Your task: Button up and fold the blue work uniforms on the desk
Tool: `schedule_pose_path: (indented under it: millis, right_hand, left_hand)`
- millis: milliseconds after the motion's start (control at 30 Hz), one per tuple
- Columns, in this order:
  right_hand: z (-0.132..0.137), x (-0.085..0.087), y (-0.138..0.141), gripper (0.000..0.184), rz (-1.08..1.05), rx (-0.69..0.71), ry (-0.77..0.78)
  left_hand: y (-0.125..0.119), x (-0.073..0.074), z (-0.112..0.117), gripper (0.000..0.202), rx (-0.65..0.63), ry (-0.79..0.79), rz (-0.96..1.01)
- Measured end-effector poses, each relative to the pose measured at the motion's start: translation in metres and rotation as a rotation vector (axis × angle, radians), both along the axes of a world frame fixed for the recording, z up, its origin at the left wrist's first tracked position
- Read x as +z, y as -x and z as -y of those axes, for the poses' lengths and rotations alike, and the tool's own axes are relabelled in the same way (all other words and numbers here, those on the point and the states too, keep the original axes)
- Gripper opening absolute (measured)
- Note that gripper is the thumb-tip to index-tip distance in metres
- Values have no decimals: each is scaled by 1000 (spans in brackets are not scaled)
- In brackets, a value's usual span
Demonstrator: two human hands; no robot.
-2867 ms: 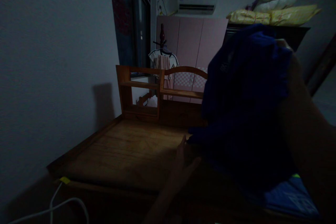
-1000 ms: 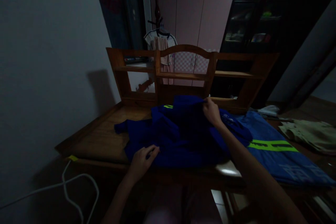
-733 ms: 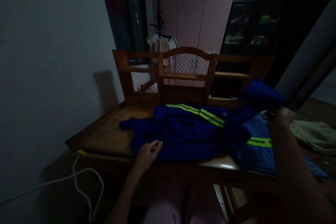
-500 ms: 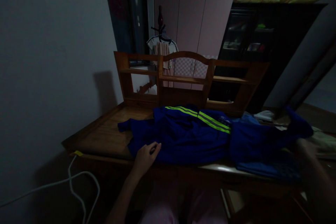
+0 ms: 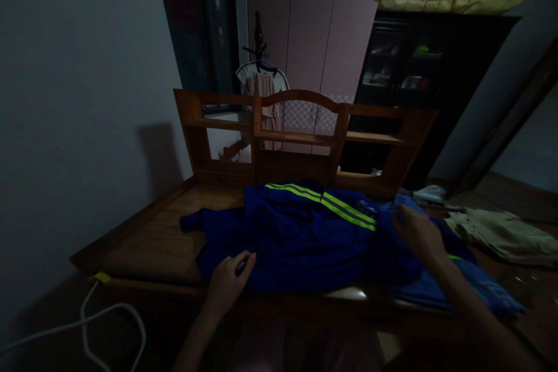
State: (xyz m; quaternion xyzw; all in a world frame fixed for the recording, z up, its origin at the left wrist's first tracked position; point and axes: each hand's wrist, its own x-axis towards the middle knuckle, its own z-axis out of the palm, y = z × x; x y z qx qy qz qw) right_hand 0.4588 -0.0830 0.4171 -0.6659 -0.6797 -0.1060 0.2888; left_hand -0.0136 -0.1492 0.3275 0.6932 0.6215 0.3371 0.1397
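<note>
A dark blue jacket [image 5: 288, 244] with yellow-green stripes and small white lettering lies spread on the wooden desk [image 5: 148, 244]. One sleeve [image 5: 194, 220] points out to the left. My left hand [image 5: 229, 279] rests at the jacket's lower left edge, thumb and fingers pinched on the cloth. Over the jacket's right part is my right hand [image 5: 416, 232], its fingers bent and closed on the blue cloth near the lettering; the fingertips are dim. Lighter blue cloth [image 5: 471, 288], partly covered, lies beneath the jacket's right side.
A wooden shelf rack [image 5: 296, 138] stands along the desk's back edge. Pale cloth [image 5: 501, 232] lies at the right. A white cable [image 5: 113, 308] hangs by the desk's left corner, near the wall [image 5: 78, 99]. Behind are a pink wardrobe [image 5: 307, 40] and a dark cabinet [image 5: 462, 70].
My right hand has moved left from the far right, bringing the raised blue cloth inward over the jacket. My left hand keeps its place on the jacket. The view has shifted slightly.
</note>
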Motion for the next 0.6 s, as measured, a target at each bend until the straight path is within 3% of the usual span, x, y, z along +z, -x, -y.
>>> schedule_pose_path:
  millis: [167, 267, 333, 400, 500, 600]
  right_hand:
    - [-42, -13, 99, 56, 362, 315, 116]
    - [-75, -18, 132, 70, 485, 304, 201]
    - [-96, -18, 139, 67, 535, 269, 259]
    - [-111, -16, 135, 52, 556, 266, 299]
    - [-118, -7, 120, 33, 542, 255, 294]
    - [-113, 11, 100, 29, 491, 190, 228]
  left_hand:
    - [-7, -7, -6, 35, 71, 1, -168]
    - [-16, 8, -16, 33, 244, -107, -276]
    - [-15, 24, -34, 39, 354, -226, -313]
    - [-7, 38, -62, 57, 423, -258, -349]
    - [15, 44, -114, 75, 346, -10, -381]
    - [29, 31, -155, 53, 145, 249, -387]
